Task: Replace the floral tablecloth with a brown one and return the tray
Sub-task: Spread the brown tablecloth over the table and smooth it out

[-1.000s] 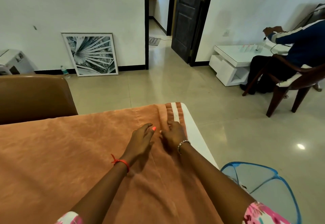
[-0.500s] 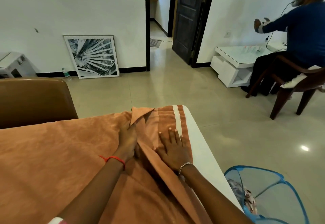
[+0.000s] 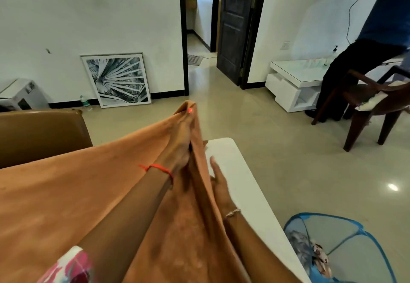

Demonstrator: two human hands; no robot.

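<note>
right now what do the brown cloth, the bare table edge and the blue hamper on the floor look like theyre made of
Brown tablecloth: soft, matte woven or suede-like fabric; it drapes and folds where the left hand lifts it. Table: smooth white, slightly glossy top, probably laminate or painted board. Blue hamper: thin see-through mesh with blue fabric trim, likely a pop-up type.
</note>
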